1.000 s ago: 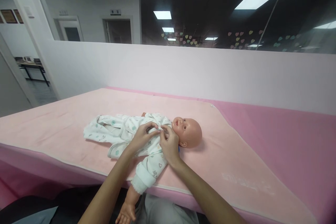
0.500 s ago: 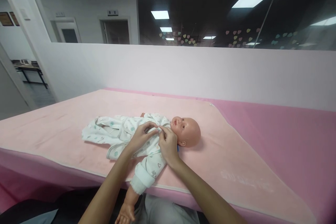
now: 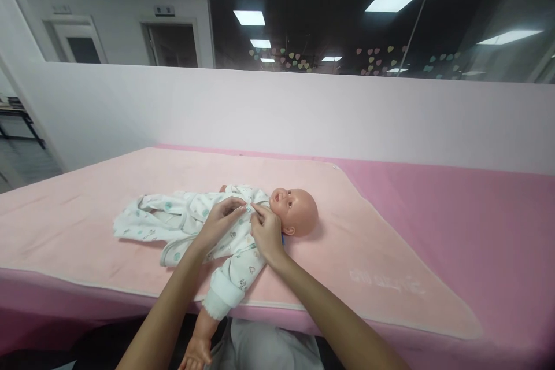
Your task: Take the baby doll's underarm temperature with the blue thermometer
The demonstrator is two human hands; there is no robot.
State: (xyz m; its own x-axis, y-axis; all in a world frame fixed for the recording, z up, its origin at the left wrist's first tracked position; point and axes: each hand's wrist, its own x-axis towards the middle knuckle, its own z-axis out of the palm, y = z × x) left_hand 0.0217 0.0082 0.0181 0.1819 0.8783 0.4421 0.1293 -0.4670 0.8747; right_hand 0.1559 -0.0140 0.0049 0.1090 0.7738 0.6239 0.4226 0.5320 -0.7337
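Note:
A baby doll (image 3: 301,211) lies on its back, its bare head to the right, dressed in white baby clothes (image 3: 186,208) with small green and grey prints. My left hand (image 3: 222,221) pinches the cloth at the chest with thumb and fingertips. Close beside it, my right hand (image 3: 267,232) has its fingers curled and its thumb and index finger at the same spot below the doll's chin. A tiny bit of the garment's front shows between both hands; whether it is a fastener is too small to tell. The doll's near arm (image 3: 202,338) hangs over the table edge.
A pale pink mat (image 3: 368,248) covers the table over a darker pink cloth (image 3: 433,202). Behind it stands a white half wall (image 3: 303,115) with a window (image 3: 312,29) above. My lap (image 3: 271,347) is under the front edge.
The camera has turned a little to the right, so the scene sits further left. Both hands stay at the doll's chest, with only small finger movements.

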